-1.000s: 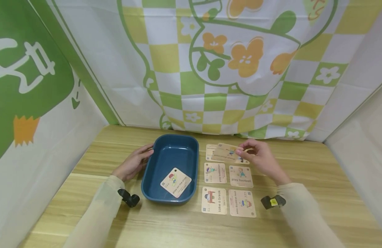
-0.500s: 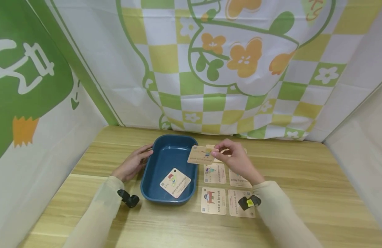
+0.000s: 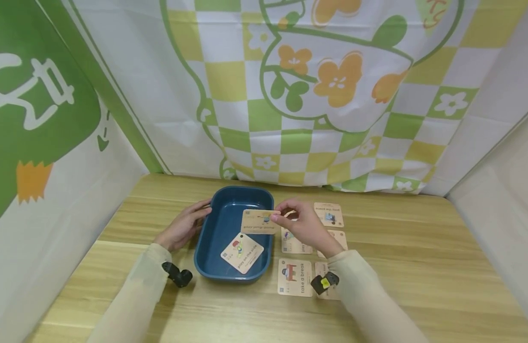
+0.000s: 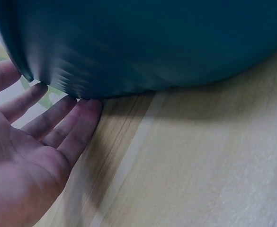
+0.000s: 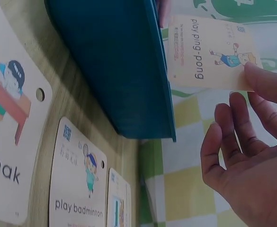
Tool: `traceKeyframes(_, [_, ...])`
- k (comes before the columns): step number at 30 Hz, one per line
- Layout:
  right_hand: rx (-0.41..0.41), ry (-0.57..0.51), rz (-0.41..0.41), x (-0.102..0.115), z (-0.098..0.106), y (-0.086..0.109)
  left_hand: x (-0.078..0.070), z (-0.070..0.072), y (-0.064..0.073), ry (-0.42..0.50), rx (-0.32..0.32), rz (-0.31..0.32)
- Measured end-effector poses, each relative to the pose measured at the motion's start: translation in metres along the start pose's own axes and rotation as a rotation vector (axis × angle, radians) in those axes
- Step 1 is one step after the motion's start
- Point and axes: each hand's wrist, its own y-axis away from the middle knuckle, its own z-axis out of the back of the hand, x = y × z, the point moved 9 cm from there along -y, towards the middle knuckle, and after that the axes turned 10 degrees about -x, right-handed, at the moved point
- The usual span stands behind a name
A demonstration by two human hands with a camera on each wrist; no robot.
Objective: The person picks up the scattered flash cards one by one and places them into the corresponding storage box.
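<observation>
My right hand (image 3: 304,224) pinches the "play ping-pong" card (image 5: 209,52) by one edge between thumb and finger. In the head view this card overlaps the inside of the blue tray (image 3: 225,214), above the "play on the slide" card (image 3: 242,253) lying in it. My left hand (image 3: 184,226) is at the tray's left side. In the left wrist view, the left fingers (image 4: 84,130) lie extended with their tips against the outer wall. The right wrist view has the held card just beyond the tray's rim, the other right fingers spread loosely.
Right of the tray, cards lie in rows on the wooden table (image 3: 396,309): "take a break" (image 3: 294,277), "play badminton" (image 5: 79,175), "play the piano" (image 3: 329,215) and others partly covered by the right hand and wrist. A checked curtain (image 3: 289,143) hangs behind.
The right hand has carried the ping-pong card leftward from over the back row of cards to over the tray. The left hand has stayed at the tray's side.
</observation>
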Motion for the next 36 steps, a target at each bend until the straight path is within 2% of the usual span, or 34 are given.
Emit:
traceKeyframes(9, [0.003,0.002,0.019,0.004,-0.015,-0.002,-0.001,0.0,0.0,-0.016,-0.014,0.013])
traceKeyframes(18, [0.032,0.106,0.032,-0.003,-0.03,0.002,0.0,0.001,0.0,-0.016,-0.011,0.008])
traceKeyframes(24, [0.049,0.175,0.038,-0.013,-0.034,0.003,0.0,0.001,0.0,-0.014,-0.012,0.012])
traceKeyframes(36, [0.049,0.192,0.011,-0.014,-0.032,0.003,0.002,0.002,-0.001,-0.014,-0.018,0.021])
